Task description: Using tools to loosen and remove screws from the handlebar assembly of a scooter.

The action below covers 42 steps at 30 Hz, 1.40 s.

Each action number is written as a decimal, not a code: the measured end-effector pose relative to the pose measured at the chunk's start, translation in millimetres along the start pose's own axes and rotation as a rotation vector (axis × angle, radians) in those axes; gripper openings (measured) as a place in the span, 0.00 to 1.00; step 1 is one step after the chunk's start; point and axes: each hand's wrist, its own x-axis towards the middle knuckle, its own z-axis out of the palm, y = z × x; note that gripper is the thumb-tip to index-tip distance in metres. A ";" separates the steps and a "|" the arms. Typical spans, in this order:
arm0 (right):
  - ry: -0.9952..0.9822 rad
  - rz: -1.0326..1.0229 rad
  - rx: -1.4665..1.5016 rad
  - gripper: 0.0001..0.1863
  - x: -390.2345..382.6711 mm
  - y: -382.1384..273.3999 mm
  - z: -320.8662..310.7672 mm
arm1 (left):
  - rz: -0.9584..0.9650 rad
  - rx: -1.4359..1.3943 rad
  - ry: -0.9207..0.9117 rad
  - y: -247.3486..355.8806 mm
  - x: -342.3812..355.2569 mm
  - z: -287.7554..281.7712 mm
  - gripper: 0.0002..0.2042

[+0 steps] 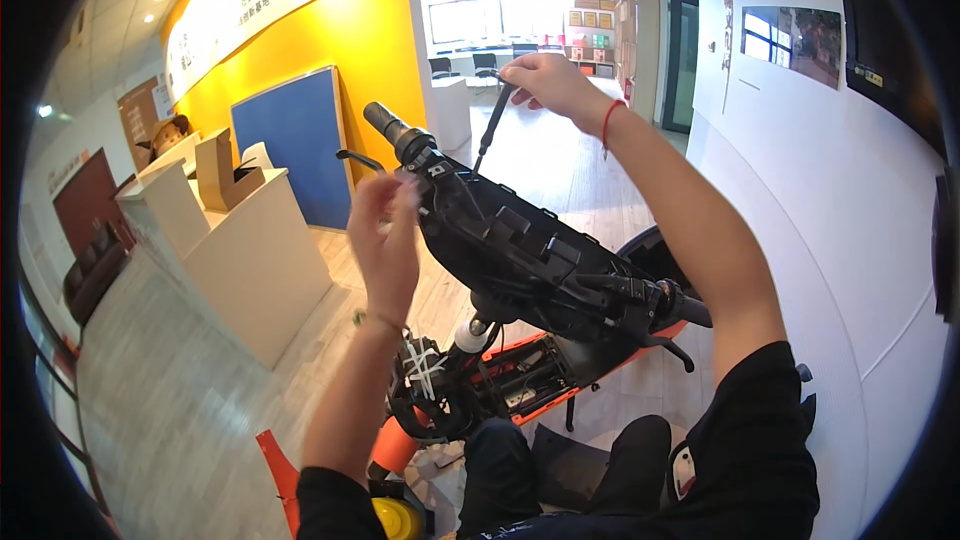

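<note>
A black handlebar assembly [520,240] of an electric scooter lies slantwise before me, its cover housing showing clips and sockets. My right hand [560,88] is raised beyond it, fingers closed round the upper end of a slim black rod [492,130]. The rod's thin lower tip reaches down to the housing's far edge; I cannot tell whether it touches. My left hand [385,230], blurred by motion, is beside the housing's left end, below the left grip [385,122] and brake lever [355,158]. Its fingers are too smeared to read. The right brake lever [675,352] hangs near my right arm.
Below the handlebar is the scooter's opened orange body [520,352] with exposed parts. Orange panels [280,475] and a yellow round object [398,518] lie low left. A white counter [255,275] bearing a cardboard box [222,175] stands left; a white wall [800,200] rises right.
</note>
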 end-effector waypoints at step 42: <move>-0.241 -0.604 -0.772 0.13 11.7 -9.4 -23.1 | -0.105 0.256 -0.823 -31.4 103.9 68.9 0.12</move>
